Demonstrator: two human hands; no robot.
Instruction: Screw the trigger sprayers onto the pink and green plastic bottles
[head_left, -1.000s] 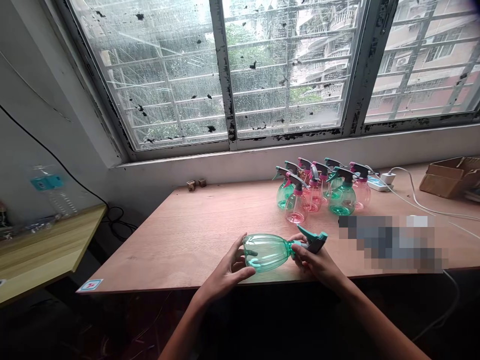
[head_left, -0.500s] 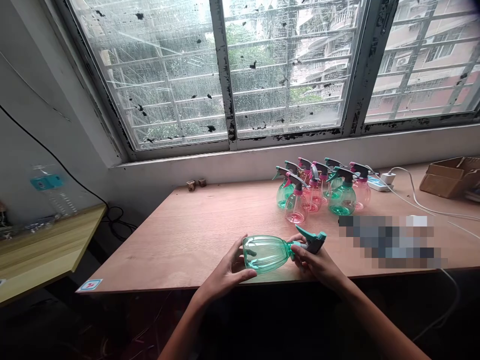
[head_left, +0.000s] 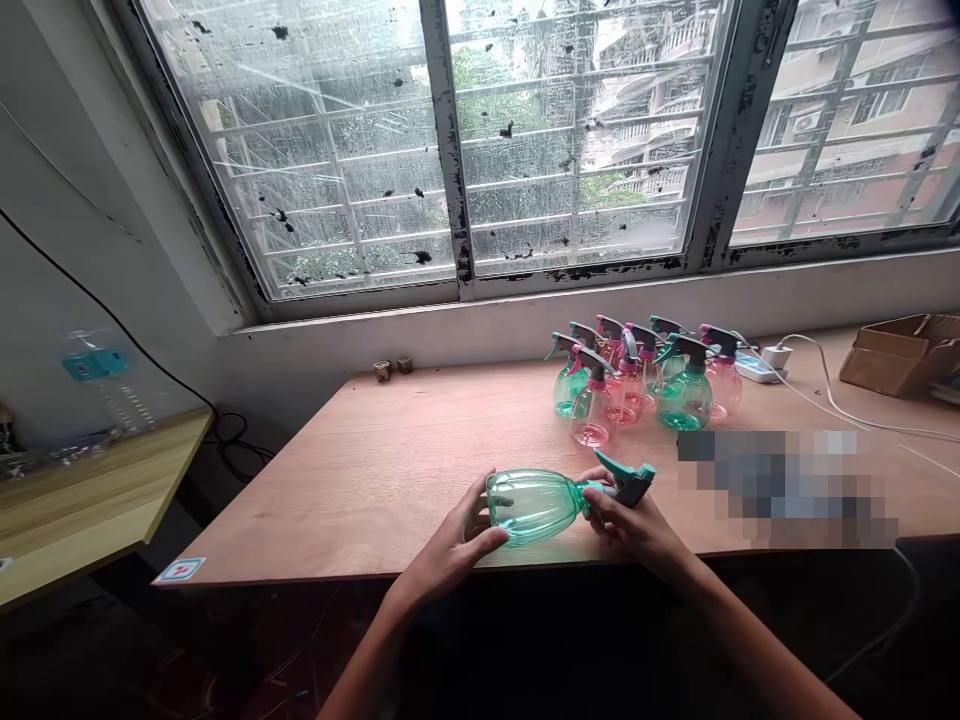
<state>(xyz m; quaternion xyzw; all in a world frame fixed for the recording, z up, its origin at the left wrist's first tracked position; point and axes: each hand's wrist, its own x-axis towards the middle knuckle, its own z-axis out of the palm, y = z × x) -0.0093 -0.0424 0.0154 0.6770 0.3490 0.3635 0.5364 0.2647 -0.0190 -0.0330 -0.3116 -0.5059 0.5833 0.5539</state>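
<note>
A clear green spray bottle [head_left: 536,508] lies sideways in the air above the table's front edge, its base to the left and its trigger head to the right. My left hand [head_left: 459,535] cups the base, thumb in front and fingers behind. At the neck, just below the black and teal trigger head [head_left: 628,480], my right hand [head_left: 630,520] is closed with thumb and fingers. Some of the right fingers are hidden behind the bottle.
Several pink spray bottles [head_left: 594,412] and green spray bottles [head_left: 684,398] stand grouped at the back of the wooden table [head_left: 360,480]. A white power strip [head_left: 759,367], cables and a cardboard box [head_left: 904,355] are at the right. A blurred patch covers something nearby.
Almost nothing differs. The bottle and both hands have shifted very slightly, and both hands keep their hold on it.
</note>
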